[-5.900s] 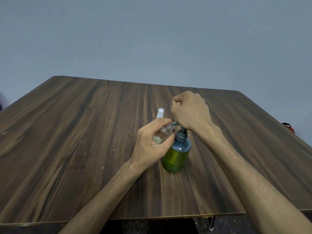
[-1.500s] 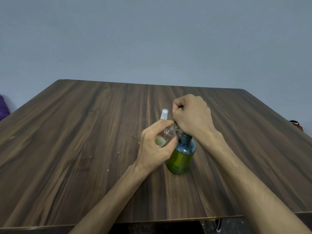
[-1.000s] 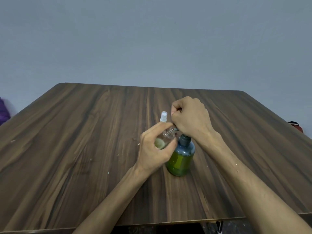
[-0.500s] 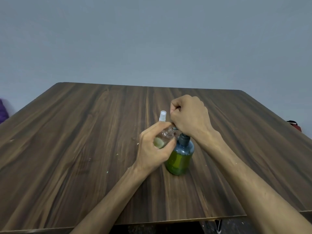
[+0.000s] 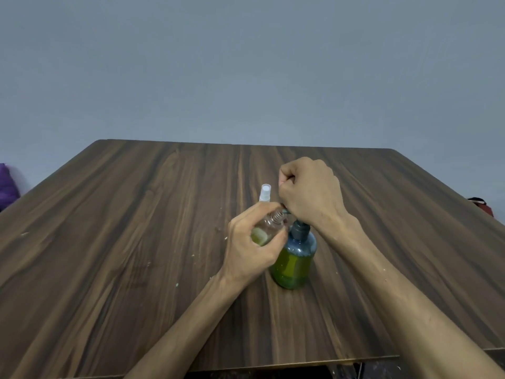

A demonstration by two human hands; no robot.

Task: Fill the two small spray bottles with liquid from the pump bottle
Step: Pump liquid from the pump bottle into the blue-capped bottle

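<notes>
Left hand: the left hand point(image 5: 250, 248) is curled round a small clear bottle point(image 5: 269, 227), held tilted in the air with its open threaded neck up against the pump spout; a little green liquid lies in its low end.
Right hand: the right hand point(image 5: 310, 191) is a closed fist wrapped over the pump head, which it hides; it bears down from above.
Pump bottle: the pump bottle point(image 5: 295, 261) stands upright on the desk, touching the left hand, its lower part filled with green liquid.
Second bottle: only a white spray cap point(image 5: 265, 192) shows behind the left hand; I cannot tell whether it sits on the other small bottle.
Risk, spill: the neck is narrow and the spout is hidden under the fist, so a hard press could, I think, send liquid past the opening onto fingers and desk.
Risk, tip: nothing steadies the pump bottle's base but the push from above; an off-centre push might rock it.
Risk, slip: wet fingers could let the tilted bottle slide.
Desk: the desk point(image 5: 123, 242) is dark wood grain, flecked with small pale specks.
Room: a plain grey wall point(image 5: 246, 64) behind; something purple point(image 5: 6, 187) at the left edge, something red point(image 5: 482, 205) at the right.
</notes>
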